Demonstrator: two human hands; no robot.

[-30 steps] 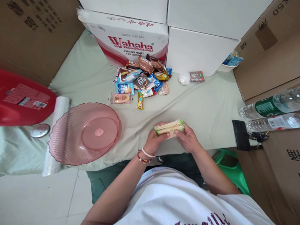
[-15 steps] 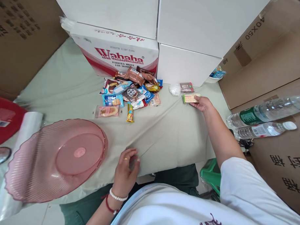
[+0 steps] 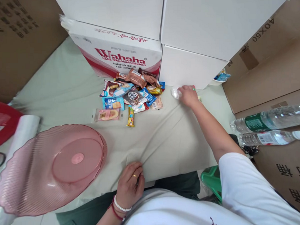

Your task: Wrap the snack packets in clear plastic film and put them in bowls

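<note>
Packet (image 3: pixel 175 93) right of the snack pile (image 3: pixel 134 96) is touched by the right hand (image 3: pixel 189 95), grip not discernible; left hand (image 3: pixel 130 183), fingers curled together, is positioned nearside of the pile.

- Far right of centre, the right hand (image 3: pixel 189 95) reaches onto the cloth-covered table (image 3: pixel 171 139), its fingertips at a crumpled white bundle (image 3: pixel 175 92); a pale green-edged packet (image 3: pixel 199 99) shows just beside, mostly hidden.
- At the near edge, the left hand (image 3: pixel 130 184) has its fingers curled.
- Wrapped snacks (image 3: pixel 134 95) lie heaped before the far Wahaha box (image 3: pixel 122 57).
- On the near left, a pink translucent dish (image 3: pixel 40 158) overlaps a clear plastic roll (image 3: pixel 22 131).
- Two plastic bottles (image 3: pixel 256 122) lie on the right.
</note>
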